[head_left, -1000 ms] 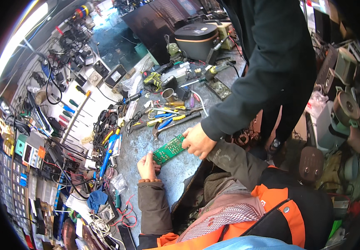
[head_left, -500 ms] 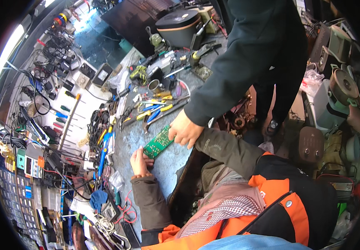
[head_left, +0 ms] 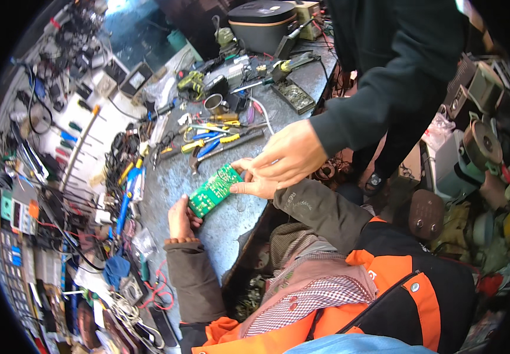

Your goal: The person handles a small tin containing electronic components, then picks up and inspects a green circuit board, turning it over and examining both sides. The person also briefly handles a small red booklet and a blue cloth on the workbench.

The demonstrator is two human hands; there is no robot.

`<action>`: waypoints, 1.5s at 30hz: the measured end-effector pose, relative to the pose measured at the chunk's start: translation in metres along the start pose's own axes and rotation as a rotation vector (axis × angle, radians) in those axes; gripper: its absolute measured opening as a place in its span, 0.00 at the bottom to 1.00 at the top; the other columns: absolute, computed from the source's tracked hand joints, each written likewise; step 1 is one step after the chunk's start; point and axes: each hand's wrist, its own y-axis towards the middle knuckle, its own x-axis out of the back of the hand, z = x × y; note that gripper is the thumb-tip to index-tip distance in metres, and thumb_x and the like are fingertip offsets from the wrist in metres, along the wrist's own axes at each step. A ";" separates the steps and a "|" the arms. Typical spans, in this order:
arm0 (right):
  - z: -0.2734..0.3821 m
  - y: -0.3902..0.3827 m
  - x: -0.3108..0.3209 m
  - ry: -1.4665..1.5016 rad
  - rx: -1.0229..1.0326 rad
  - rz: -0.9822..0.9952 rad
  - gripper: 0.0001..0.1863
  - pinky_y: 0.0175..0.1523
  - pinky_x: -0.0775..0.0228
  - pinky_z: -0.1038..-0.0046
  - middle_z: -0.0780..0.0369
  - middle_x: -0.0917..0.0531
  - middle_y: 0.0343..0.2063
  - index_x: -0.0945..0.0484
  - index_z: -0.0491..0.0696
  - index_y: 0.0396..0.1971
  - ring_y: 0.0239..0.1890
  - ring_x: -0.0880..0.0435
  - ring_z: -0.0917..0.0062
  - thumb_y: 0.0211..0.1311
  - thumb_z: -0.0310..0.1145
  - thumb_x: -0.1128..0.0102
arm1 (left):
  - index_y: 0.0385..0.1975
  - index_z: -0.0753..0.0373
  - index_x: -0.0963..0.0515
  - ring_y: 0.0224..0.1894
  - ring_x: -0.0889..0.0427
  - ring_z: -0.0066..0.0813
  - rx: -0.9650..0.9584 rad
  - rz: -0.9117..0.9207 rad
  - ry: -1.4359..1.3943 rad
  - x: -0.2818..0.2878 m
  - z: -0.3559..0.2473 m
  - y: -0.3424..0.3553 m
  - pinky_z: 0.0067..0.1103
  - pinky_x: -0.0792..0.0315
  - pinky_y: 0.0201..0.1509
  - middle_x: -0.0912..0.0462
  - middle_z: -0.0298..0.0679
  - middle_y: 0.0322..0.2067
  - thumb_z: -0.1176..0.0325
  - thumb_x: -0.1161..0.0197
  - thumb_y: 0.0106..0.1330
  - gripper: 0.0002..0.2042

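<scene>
A green circuit board (head_left: 207, 194) is held at a slant over the grey, worn bench top (head_left: 169, 183). My left hand (head_left: 184, 218) grips its lower-left end. My right hand (head_left: 249, 184) holds the upper-right end, with the thumb on the board's lower edge and part of it hidden. A co-worker's hand (head_left: 284, 156), from a dark sleeve (head_left: 379, 106), hovers over my right hand, blurred. Just beyond the board lie a hammer (head_left: 196, 162) and several yellow-and-blue tools (head_left: 207, 138).
Tangled cables (head_left: 122, 153) and a screwdriver rack (head_left: 84, 141) stand at the left. A black lidded case (head_left: 261, 23), a metal mug (head_left: 215, 103) and a metal tray (head_left: 290, 94) are farther back. Old appliances (head_left: 461, 159) crowd the right side.
The co-worker's hand has left the board's right end and risen, uncovering my right hand on that end. The board and my left hand appear higher and farther left in view.
</scene>
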 end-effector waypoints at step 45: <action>0.003 0.004 0.013 0.515 -0.283 -0.062 0.18 0.32 0.28 0.81 0.62 0.14 0.39 0.21 0.36 0.60 0.31 0.17 0.83 0.73 0.25 0.39 | 0.38 0.66 0.16 0.19 0.21 0.20 0.142 0.207 -0.113 -0.011 -0.020 -0.008 0.15 0.31 0.19 0.14 0.38 0.25 0.48 0.38 0.77 0.22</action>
